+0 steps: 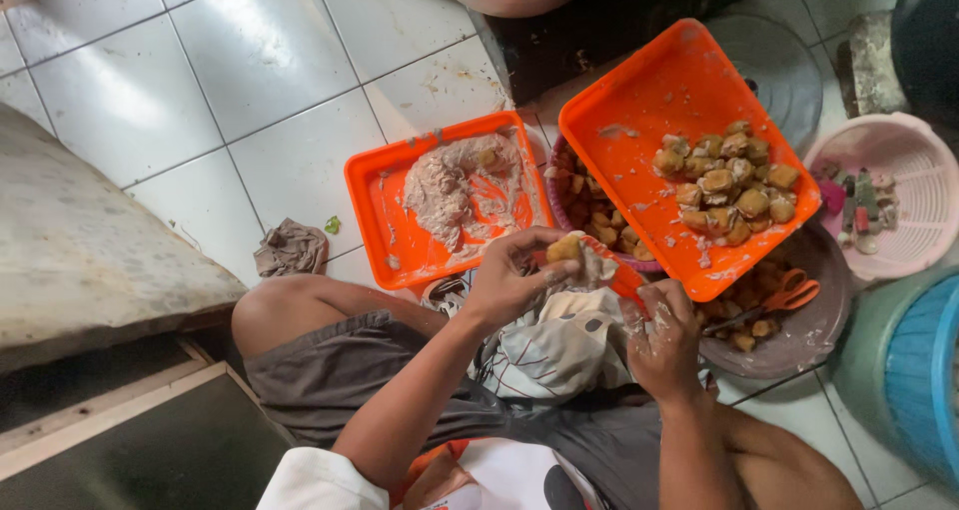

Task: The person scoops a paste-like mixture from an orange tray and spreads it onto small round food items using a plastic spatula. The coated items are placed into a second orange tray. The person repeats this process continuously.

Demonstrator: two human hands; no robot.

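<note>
My left hand [511, 278] holds a golden-brown puffed tofu piece [565, 248] with pale paste on it, above my lap. My right hand [664, 342], smeared with paste, grips a small orange-handled tool [619, 275] whose tip reaches the tofu piece. An orange tray [400, 195] with a smear of greyish paste [455, 185] lies on the floor in front of my left hand. A second orange tray [649, 80] with several tofu pieces [727, 182] rests tilted to the right. Under it sits a purple basket [559, 195] with more tofu.
A patterned cloth [559, 350] lies on my lap. A grey bowl [809, 320] with orange scissors [794, 292] is at the right, beside a pink basket [904, 170] and a blue bucket [924, 370]. A crumpled rag [290, 248] lies on the white tiles.
</note>
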